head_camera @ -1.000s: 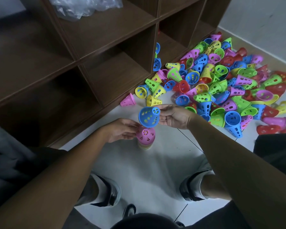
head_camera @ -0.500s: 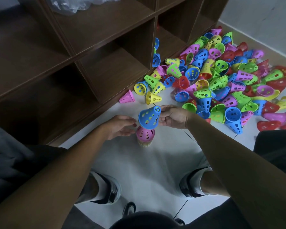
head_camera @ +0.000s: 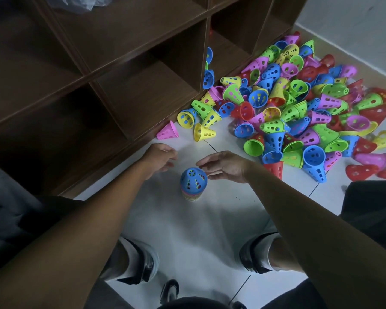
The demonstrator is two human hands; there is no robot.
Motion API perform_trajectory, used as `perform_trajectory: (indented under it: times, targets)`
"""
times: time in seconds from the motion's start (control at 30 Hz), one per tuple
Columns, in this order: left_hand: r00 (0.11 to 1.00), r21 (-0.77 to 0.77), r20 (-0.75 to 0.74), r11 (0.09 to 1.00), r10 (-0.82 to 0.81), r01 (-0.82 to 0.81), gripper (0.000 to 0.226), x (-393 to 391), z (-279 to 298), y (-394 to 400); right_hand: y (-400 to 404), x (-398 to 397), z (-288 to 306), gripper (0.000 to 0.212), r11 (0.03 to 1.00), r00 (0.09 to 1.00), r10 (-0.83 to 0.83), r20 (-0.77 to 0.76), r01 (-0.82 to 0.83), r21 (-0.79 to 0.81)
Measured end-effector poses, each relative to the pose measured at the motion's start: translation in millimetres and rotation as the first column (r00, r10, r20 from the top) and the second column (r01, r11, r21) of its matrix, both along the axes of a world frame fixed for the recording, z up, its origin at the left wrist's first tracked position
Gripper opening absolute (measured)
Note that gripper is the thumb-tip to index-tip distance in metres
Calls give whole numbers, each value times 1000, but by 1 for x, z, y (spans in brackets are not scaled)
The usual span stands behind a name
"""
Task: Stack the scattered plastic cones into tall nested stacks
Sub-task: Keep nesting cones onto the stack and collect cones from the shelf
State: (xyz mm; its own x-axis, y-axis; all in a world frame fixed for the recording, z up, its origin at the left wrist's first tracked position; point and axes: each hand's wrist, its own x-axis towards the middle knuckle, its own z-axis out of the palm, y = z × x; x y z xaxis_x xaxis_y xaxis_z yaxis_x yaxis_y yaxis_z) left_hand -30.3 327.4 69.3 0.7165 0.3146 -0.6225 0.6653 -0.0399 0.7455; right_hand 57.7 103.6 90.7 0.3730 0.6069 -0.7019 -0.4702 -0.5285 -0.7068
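A short nested stack of cones (head_camera: 193,185) stands upright on the white floor between my hands, and a blue cone with holes tops it. My right hand (head_camera: 226,166) hovers just right of the blue cone, fingers apart, fingertips close to its tip and holding nothing. To the stack's upper left, my left hand (head_camera: 159,158) is loosely curled and empty, clear of it. A big pile of scattered cones (head_camera: 299,112) in blue, green, yellow, pink and red covers the floor at the upper right.
A dark wooden cubby shelf (head_camera: 120,74) fills the left and top, with a few cones inside one lower cubby. A lone pink cone (head_camera: 168,131) and a yellow cone (head_camera: 203,132) lie near its base. My shoes (head_camera: 140,262) rest on the floor below the stack.
The blue cone went from my right hand down onto the pink-topped stack. Both hands have let go and drawn slightly away from the stack.
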Motion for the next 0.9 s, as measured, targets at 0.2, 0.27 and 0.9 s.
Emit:
perform_trajectory:
  times: [0.2,0.27,0.9]
  targets:
    - [989,198,0,970,-147,144,21,18,-23,1,6,12,-15,26,981,980,-181,86,186,-47]
    - [982,302,-5,936,-190,183,26,24,-34,3,12,19,-24,27,970,963,-228,142,237,-47]
    - [956,639,30,742,-291,206,63,63,-78,15,60,65,-72,78,823,600,519,608,-159,-545]
